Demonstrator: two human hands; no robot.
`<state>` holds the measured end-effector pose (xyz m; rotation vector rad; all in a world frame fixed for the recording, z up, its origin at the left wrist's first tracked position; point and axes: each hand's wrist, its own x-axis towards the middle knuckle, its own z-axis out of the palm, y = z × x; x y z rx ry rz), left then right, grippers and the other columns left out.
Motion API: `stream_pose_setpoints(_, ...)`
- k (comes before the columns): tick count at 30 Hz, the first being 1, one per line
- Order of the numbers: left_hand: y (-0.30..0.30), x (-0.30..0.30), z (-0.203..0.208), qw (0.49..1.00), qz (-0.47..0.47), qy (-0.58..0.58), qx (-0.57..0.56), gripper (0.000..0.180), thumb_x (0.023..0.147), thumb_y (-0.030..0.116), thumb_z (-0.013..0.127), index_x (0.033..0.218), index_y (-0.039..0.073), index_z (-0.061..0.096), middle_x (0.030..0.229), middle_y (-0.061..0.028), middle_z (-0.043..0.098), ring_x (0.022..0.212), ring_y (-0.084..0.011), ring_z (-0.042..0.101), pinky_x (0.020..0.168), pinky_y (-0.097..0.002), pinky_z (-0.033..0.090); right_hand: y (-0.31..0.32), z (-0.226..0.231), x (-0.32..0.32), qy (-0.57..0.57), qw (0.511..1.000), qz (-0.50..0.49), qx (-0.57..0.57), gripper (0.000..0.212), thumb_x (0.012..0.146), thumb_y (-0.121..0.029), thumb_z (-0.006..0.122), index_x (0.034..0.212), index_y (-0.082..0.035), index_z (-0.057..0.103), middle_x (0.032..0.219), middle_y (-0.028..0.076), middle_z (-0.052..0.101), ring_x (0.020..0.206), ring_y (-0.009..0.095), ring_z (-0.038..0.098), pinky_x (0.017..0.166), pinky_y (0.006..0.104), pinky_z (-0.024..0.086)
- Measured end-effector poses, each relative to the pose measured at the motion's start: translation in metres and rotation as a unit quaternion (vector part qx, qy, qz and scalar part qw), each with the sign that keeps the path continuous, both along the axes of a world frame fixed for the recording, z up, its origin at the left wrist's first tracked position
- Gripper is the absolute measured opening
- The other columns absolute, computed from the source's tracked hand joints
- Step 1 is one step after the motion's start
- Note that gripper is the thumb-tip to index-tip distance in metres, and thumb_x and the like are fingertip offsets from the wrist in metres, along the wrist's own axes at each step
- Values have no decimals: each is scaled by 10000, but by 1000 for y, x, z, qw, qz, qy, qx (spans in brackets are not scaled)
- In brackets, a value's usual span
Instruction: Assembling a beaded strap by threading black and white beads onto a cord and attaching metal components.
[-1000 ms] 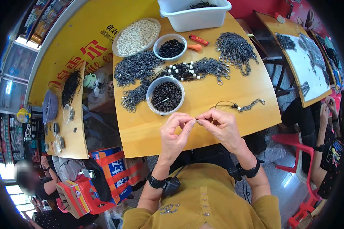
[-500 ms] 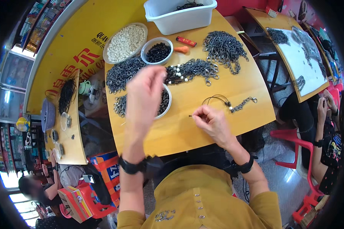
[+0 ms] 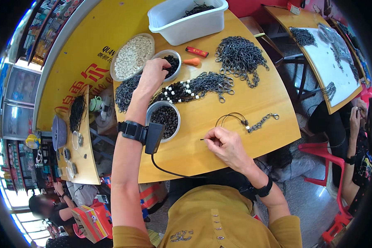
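My left hand [image 3: 153, 74] reaches to the bowl of shiny black beads [image 3: 172, 65], its fingers bent and closed together at the beads. What lies between its fingertips is hidden. Over the near part of the table, my right hand [image 3: 226, 144] pinches a thin dark cord [image 3: 232, 115], with a short tip poking out left of the fingers. The cord loops back to a white bead, dark beads and a grey chain with a clasp [image 3: 263, 122] lying on the table. Below my left wrist's far side stands a bowl of dark brown beads [image 3: 164, 120].
A bowl of white beads [image 3: 133, 58] and a white tub with dark cords [image 3: 186, 27] stand at the back. Chain heaps [image 3: 240, 56], beaded strands [image 3: 190, 89], a red packet [image 3: 197, 51] and an orange tool [image 3: 191, 61] lie around. Other people sit at side tables.
My left hand has moved away from me to the bowl of black beads, uncovering the brown-bead bowl. My right hand keeps its pinch on the cord, slightly lower in view.
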<state>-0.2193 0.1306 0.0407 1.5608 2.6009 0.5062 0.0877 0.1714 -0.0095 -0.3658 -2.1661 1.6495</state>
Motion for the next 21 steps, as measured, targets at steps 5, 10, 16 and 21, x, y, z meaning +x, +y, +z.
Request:
stream_pose_setpoints(5,3,-2,-5,1000,4,19,1,235,731,3,647,961,4,698,920,-163,684,854,-288,660,799,-353,511,0,1,0,-5,1000,4,1,72,829,-48,621,856,-9,566,724,77,558,602,163,561,551,282,460)
stream_pose_setpoints(10,5,-4,-8,999,-7,40,13,190,724,1,641,906,4,695,879,-162,669,846,-301,647,784,-374,508,-3,-1,-1,0,1000,-6,-12,80,827,-56,626,851,-8,567,730,81,559,599,168,559,554,285,461)
stream_pose_setpoints(16,5,-1,-7,997,4,68,19,167,717,5,625,870,16,691,853,-167,665,817,-311,645,759,-379,512,-5,-2,-1,-9,1000,-3,12,86,829,-64,630,846,-4,571,732,86,559,593,166,553,552,290,457)
stream_pose_setpoints(21,-5,13,28,985,63,-101,125,161,787,25,614,924,6,698,864,-121,696,753,-196,664,720,-300,530,-7,-2,-1,-2,1000,-13,4,80,829,-56,631,859,-1,581,725,77,555,580,139,528,542,263,440)
